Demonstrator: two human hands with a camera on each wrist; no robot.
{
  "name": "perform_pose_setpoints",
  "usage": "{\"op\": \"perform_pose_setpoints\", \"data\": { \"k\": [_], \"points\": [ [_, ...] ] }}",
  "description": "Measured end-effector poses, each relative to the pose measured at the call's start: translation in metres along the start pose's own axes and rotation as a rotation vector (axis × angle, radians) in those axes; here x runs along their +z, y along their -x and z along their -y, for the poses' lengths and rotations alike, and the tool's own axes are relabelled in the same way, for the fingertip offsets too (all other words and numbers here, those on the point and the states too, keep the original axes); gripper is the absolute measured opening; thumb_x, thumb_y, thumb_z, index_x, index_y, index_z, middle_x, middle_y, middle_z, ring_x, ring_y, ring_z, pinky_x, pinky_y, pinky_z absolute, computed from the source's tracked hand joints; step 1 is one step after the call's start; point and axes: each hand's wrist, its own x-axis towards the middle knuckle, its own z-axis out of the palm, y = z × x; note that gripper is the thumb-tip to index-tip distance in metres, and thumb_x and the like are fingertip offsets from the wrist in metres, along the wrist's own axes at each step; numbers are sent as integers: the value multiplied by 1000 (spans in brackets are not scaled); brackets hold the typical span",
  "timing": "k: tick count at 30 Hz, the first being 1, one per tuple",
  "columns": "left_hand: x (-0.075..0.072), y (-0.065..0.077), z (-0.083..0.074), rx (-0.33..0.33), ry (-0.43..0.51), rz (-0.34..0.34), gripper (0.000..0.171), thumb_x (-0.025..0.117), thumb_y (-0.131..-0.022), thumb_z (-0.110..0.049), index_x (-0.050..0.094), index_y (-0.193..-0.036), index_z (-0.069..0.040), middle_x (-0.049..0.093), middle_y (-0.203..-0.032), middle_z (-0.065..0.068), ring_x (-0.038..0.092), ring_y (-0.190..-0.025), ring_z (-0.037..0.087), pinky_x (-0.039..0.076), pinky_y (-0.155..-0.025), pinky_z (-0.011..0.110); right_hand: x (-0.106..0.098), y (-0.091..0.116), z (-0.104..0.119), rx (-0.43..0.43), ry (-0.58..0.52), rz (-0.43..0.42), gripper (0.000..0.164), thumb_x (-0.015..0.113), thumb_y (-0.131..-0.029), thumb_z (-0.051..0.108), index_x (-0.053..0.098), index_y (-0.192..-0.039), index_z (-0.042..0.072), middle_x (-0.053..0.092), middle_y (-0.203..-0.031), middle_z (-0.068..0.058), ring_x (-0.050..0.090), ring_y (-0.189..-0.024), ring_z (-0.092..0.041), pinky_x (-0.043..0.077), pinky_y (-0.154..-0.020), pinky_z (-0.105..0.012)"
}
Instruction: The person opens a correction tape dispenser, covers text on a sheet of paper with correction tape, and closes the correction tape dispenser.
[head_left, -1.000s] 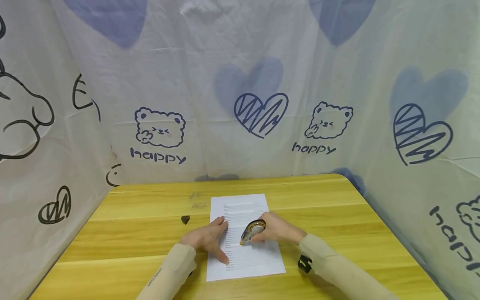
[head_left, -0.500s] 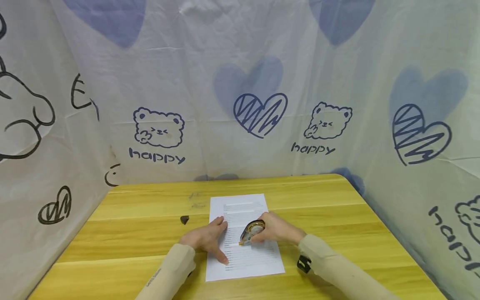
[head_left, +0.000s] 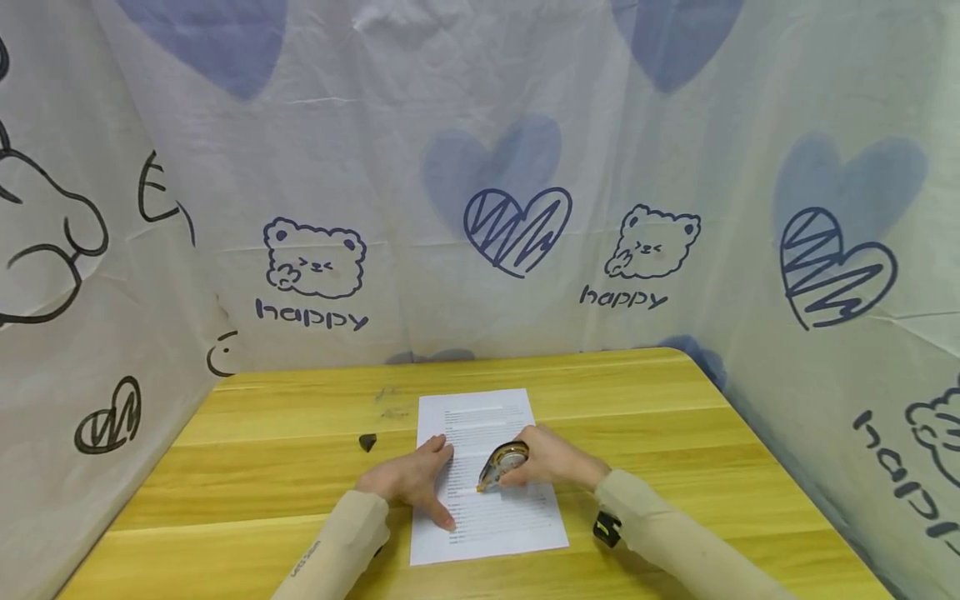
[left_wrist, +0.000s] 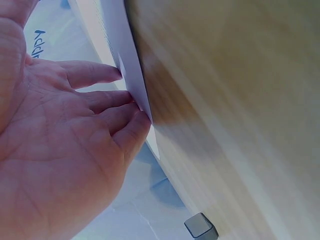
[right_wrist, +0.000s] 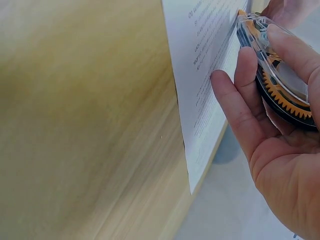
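A printed sheet of paper (head_left: 495,533) lies on the wooden table, lines of text running down it. My left hand (head_left: 412,481) rests on its left side with fingers spread; in the left wrist view the fingertips (left_wrist: 142,117) press at the paper's edge. In my right hand (head_left: 551,457) is a correction tape dispenser (head_left: 504,463), clear-cased with an orange gear wheel (right_wrist: 285,100) inside. Thumb and fingers grip its body. The orange tip (head_left: 480,488) points down at the text near the middle of the sheet.
A small dark block (head_left: 367,442) sits on the table (head_left: 262,475) left of the paper. A white curtain (head_left: 420,275) with bear and heart drawings surrounds the table's back and sides. Dark smudges mark the wood near the sheet's upper left.
The whole view has shifted very slightly. Both hands, the paper and the correction tape dispenser keep practically the same places relative to one another.
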Motion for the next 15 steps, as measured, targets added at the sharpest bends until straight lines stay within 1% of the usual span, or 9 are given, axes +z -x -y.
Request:
{"op": "perform_pose_setpoints", "data": {
  "k": [15],
  "points": [
    [1, 0, -1, -12, -7, 0, 119, 89, -62, -50, 28, -154, -5, 14, -165, 13, 15, -152, 29, 21, -122, 47, -2, 2, -1, 11, -22, 3, 20, 84, -77, 27, 71, -79, 13, 67, -68, 7, 58, -57, -7, 52, -53, -25]
  ]
}}
